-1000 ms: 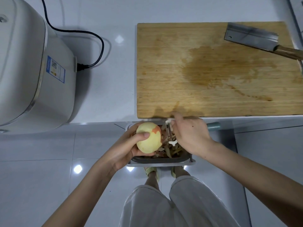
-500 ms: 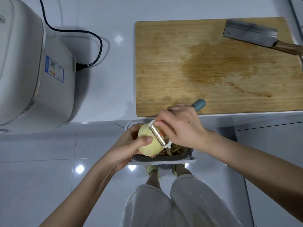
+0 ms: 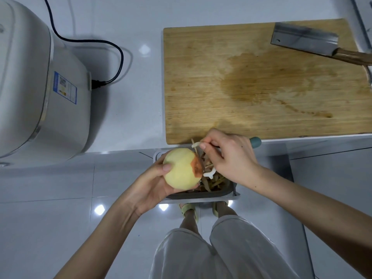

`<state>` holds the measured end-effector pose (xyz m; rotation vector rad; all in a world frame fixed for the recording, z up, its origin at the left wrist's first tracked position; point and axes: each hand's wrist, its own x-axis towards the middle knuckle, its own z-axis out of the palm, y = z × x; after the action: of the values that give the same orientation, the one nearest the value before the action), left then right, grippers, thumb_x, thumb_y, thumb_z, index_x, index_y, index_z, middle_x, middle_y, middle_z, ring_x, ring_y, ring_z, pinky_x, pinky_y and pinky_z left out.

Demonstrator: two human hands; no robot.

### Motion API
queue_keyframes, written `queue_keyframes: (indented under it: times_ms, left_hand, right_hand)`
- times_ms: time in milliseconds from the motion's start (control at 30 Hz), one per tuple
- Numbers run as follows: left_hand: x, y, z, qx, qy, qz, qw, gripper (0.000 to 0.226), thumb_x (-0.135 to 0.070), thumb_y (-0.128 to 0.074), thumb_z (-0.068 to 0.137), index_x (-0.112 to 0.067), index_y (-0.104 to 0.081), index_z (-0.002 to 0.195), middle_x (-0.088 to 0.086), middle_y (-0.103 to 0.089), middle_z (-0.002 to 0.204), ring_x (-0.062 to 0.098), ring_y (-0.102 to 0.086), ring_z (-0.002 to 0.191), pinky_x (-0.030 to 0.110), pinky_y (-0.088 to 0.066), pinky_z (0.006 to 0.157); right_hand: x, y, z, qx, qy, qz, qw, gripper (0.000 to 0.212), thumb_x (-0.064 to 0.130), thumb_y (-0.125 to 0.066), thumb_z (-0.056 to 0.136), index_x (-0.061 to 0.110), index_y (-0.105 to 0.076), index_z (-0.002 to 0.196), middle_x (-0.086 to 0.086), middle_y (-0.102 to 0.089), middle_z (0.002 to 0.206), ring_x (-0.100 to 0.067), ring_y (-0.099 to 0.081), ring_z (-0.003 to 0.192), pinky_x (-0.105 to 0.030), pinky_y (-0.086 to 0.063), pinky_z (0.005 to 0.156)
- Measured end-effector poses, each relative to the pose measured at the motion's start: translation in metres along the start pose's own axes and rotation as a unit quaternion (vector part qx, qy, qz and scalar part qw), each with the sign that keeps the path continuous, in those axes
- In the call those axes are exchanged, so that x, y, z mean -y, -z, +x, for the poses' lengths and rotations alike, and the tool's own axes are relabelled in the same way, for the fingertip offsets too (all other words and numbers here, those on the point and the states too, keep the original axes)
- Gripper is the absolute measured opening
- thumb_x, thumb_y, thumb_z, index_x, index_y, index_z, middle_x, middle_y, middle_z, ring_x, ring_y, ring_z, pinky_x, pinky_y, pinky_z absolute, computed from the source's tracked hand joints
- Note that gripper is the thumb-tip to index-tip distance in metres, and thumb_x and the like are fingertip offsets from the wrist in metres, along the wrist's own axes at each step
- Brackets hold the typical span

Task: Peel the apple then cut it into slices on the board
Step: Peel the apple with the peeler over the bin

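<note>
The person is standing at a white counter (image 3: 128, 97), looking down at both hands working over a small bin (image 3: 201, 195) that is sitting on the floor just below the counter's edge. The left hand (image 3: 155, 182) is cupping the apple (image 3: 181, 171) from below and from the side, fingers curled round it and the thumb pressing on its near face, so the fruit is being held above the bin's left rim. The apple is showing pale yellow flesh over nearly all of its visible surface (only a reddish patch of skin is remaining on its right side). The right hand (image 3: 231, 158) is closed round the peeler (image 3: 207, 174), whose white head is lying right beside that red patch and whose teal handle end is poking out past the knuckles towards the counter's edge. A thin strip of peel (image 3: 194, 144) is sticking up near the fingertips. Brownish peelings (image 3: 213, 181) are lying heaped inside the bin.

The wooden cutting board (image 3: 261, 81) is lying on the counter beyond the hands, bearing a darker damp stain in its middle. A cleaver (image 3: 304, 41) is resting on the board's far right corner, its wooden handle pointing off to the right. A white appliance (image 3: 36, 83) is standing on the counter's left, with a black cord (image 3: 112, 47) plugged into its side.
</note>
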<state>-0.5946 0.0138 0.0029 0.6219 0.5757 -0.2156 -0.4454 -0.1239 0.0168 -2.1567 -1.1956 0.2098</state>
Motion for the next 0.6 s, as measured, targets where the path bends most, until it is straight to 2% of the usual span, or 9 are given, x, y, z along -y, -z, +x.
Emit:
queue_keyframes:
  times_ms: [67,167,300,400,467,533,600]
  left_hand:
    - [0.0,-0.006,0.002,-0.017,0.006,0.03,0.999,0.091,-0.041,-0.091,0.046,-0.014,-0.054,0.125,0.018,-0.06,0.124,0.038,-0.061,0.108,0.052,-0.054,0.082]
    - [0.002,-0.009,0.004,-0.042,-0.011,0.078,0.996,0.089,-0.047,-0.089,0.048,-0.017,-0.054,0.124,0.017,-0.061,0.123,0.034,-0.062,0.107,0.048,-0.054,0.082]
    - [0.004,-0.01,0.001,-0.061,-0.057,0.125,0.989,0.081,-0.05,-0.089,0.043,-0.017,-0.058,0.111,0.007,-0.068,0.102,0.022,-0.067,0.09,0.031,-0.055,0.065]
    - [0.008,-0.011,0.0,-0.065,-0.079,0.126,0.987,0.078,-0.05,-0.089,0.04,-0.019,-0.06,0.105,0.004,-0.069,0.097,0.021,-0.068,0.085,0.029,-0.055,0.06]
    - [0.007,-0.01,0.0,-0.066,-0.096,0.111,0.987,0.08,-0.052,-0.089,0.038,-0.019,-0.061,0.105,0.005,-0.067,0.1,0.023,-0.067,0.09,0.035,-0.058,0.064]
    - [0.002,-0.01,0.001,-0.065,-0.126,0.095,0.985,0.084,-0.053,-0.089,0.036,-0.017,-0.058,0.106,0.005,-0.067,0.1,0.023,-0.066,0.092,0.037,-0.058,0.068]
    - [-0.005,-0.01,0.002,-0.073,-0.152,0.103,0.98,0.088,-0.053,-0.089,0.036,-0.017,-0.054,0.108,0.001,-0.068,0.098,0.019,-0.065,0.092,0.032,-0.057,0.067]
  right_hand:
    - [0.007,0.001,0.003,-0.011,0.011,0.002,1.0,0.029,0.033,-0.042,0.087,0.014,-0.061,0.077,0.014,-0.048,0.05,-0.007,-0.041,0.043,-0.022,-0.033,0.045]
    - [0.012,0.001,0.008,-0.016,0.026,-0.005,1.0,0.028,0.031,-0.044,0.087,0.011,-0.06,0.075,0.007,-0.053,0.049,-0.013,-0.046,0.041,-0.024,-0.037,0.044]
    - [0.013,-0.002,0.008,0.001,0.03,0.009,1.0,0.027,0.032,-0.045,0.086,0.012,-0.06,0.075,0.007,-0.054,0.047,-0.013,-0.046,0.04,-0.023,-0.036,0.044]
    - [0.006,-0.004,0.004,0.021,-0.004,0.037,0.999,0.023,0.032,-0.046,0.086,0.016,-0.06,0.077,0.007,-0.057,0.05,-0.01,-0.046,0.042,-0.024,-0.039,0.046]
    - [-0.004,-0.007,-0.002,0.05,-0.033,0.016,0.998,0.012,0.023,-0.052,0.085,0.017,-0.061,0.079,0.008,-0.059,0.054,-0.01,-0.048,0.046,-0.025,-0.041,0.049]
    - [-0.011,-0.011,-0.008,0.098,-0.086,-0.01,0.991,0.006,0.016,-0.056,0.086,0.017,-0.062,0.084,0.012,-0.055,0.056,-0.011,-0.049,0.053,-0.025,-0.036,0.056]
    - [-0.012,-0.015,-0.013,0.132,-0.145,-0.006,0.981,0.008,0.021,-0.054,0.091,0.018,-0.06,0.086,0.011,-0.057,0.063,-0.013,-0.052,0.062,-0.026,-0.032,0.061]
